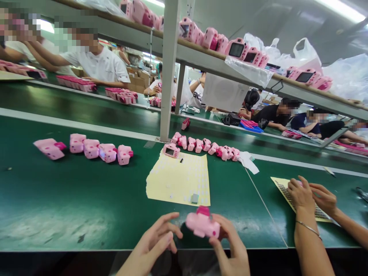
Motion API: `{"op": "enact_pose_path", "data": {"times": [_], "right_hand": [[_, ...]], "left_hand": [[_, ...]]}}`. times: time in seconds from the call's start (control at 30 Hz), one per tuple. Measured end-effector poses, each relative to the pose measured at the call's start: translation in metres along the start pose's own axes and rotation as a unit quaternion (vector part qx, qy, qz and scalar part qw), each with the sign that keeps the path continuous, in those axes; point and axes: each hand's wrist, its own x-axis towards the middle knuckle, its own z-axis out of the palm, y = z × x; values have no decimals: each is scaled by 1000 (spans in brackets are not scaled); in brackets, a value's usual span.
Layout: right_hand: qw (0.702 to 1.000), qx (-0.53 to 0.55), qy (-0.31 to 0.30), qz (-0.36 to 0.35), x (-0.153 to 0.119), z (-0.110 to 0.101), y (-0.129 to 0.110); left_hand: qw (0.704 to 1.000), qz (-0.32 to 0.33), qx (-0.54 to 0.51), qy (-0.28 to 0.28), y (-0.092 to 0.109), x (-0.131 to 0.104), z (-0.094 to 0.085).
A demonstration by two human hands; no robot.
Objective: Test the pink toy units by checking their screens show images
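A pink toy camera [202, 224] with a darker pink lens is held by its right end in my right hand [231, 245], just above the front edge of the green table. My left hand [156, 241] is beside the camera's left end, fingers apart and holding nothing. Beyond them lies a yellow sticker sheet [178, 180], with a small grey block [194, 198] on its near edge and a small black piece [181, 160] farther up. Another pink camera [171, 150], its screen showing, rests at the sheet's far corner.
Pink cameras [107, 152] stand in a row at left; more [199, 145] line up behind the sheet. A white cloth [248, 161] lies at their right end. A co-worker's hands [304, 195] work over another sheet [280, 184]. A post [169, 76] carries a shelf overhead.
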Motion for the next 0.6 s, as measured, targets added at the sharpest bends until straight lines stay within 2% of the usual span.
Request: {"op": "enact_pose_path", "data": {"times": [0.1, 0.17, 0.3, 0.37, 0.43, 0.5, 0.53, 0.6], "right_hand": [[987, -85, 87, 102, 21, -7, 17], [982, -114, 103, 112, 44, 5, 26], [991, -88, 57, 77, 85, 49, 26], [995, -72, 26, 59, 92, 63, 21], [998, -54, -3, 41, 92, 71, 13], [998, -33, -50, 17, 91, 89, 3], [996, -21, -82, 3, 91, 106, -5], [988, -2, -152, -28, 95, 156, -23]], "left_hand": [[995, 32, 50, 80, 11, 6, -37], [982, 55, 96, 156, 22, 12, -75], [918, 96, 200, 329, 51, 29, -164], [882, 102, 254, 385, 64, 42, -201], [851, 109, 313, 406, 75, 58, -228], [826, 117, 382, 398, 83, 76, -245], [811, 119, 420, 389, 86, 85, -250], [779, 111, 492, 373, 91, 101, -256]]}}
